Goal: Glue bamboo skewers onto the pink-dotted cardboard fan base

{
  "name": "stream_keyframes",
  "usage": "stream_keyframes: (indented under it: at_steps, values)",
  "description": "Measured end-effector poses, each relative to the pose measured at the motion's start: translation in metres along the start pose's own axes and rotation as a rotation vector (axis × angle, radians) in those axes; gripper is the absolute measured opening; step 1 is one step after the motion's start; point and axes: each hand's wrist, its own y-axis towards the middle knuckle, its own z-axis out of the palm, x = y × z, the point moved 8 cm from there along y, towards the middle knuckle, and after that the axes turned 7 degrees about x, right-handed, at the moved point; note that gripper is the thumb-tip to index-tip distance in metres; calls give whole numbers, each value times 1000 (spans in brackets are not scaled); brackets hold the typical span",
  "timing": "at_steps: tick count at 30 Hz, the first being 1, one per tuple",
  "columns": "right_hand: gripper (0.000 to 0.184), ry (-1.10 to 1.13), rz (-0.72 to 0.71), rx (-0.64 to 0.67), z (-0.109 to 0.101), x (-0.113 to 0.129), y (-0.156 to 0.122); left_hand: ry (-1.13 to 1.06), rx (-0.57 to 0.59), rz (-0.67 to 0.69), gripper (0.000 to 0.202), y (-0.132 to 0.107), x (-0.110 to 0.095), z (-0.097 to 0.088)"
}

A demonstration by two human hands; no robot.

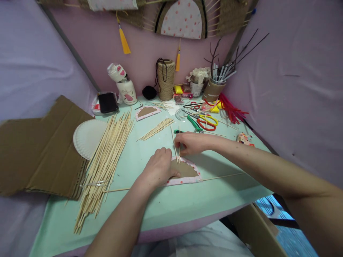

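My left hand (160, 166) grips the left side of a half-round cardboard piece (186, 170), its thumb lying on the bare brown face. Pink-and-white spotted fabric wraps the edge of that piece. Above the curved edge, my right hand (192, 142) pinches a thin bamboo stick (179, 129), whose lower end reaches onto the cardboard. Just left of it, a second bamboo stick (173, 139) also runs down to the curved edge. A long stick (222, 177) extends outward from the flat edge at the right, and another stick (116, 190) shows at the left, partly hidden behind my left forearm.
To the left lie a large bundle of bamboo sticks (107, 150), a paper plate (87, 137) and cardboard sheets (40, 146). A smaller stick pile (158, 128) lies ahead. Scissors (207, 123) and green-handled pliers (193, 122) lie beyond my right hand. Twine (166, 80) stands behind.
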Motion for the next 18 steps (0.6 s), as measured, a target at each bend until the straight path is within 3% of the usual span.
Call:
stream_keyframes:
  at_steps: [9, 15, 18]
  values:
    - [29, 115, -9, -181, -5, -11, -21, 4, -17, 15, 39, 1, 0, -1]
    - [20, 261, 29, -426, -8, -24, -49, -11, -9, 15, 37, 1, 0, -1]
    - [17, 317, 75, -485, -1, -31, -66, -22, -12, 17, 37, 0, 0, -2]
